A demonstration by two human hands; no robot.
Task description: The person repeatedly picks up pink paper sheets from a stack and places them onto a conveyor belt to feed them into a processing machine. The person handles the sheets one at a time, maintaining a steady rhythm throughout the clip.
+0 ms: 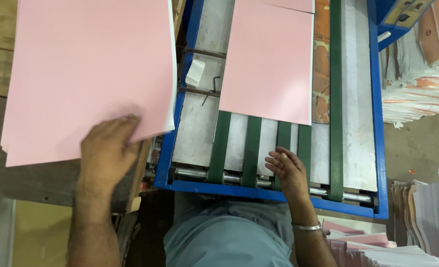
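The left hand (108, 151) lies flat, palm down and fingers spread, on the near right corner of a stack of pink sheets (88, 74). It presses on the top sheet and grips nothing. The stack rests on a dark wooden table (26, 180) to the left of the machine, its right edge overhanging toward the blue frame (172, 128).

The right hand (286, 168) is open, fingers loosely curled, held over the near end of the green belts (251, 148) just above the steel rollers (195, 174). Whether the fingertips touch the belt cannot be told. It holds nothing. A metal bangle (306, 227) sits on that wrist.

A single pink sheet (269, 62) lies on the conveyor bed, its near edge just beyond the right hand, with a second sheet overlapping at its far end. A small white block (195, 72) sits on the metal bed between stack and sheet. Piles of printed paper (417, 84) stand at the right.
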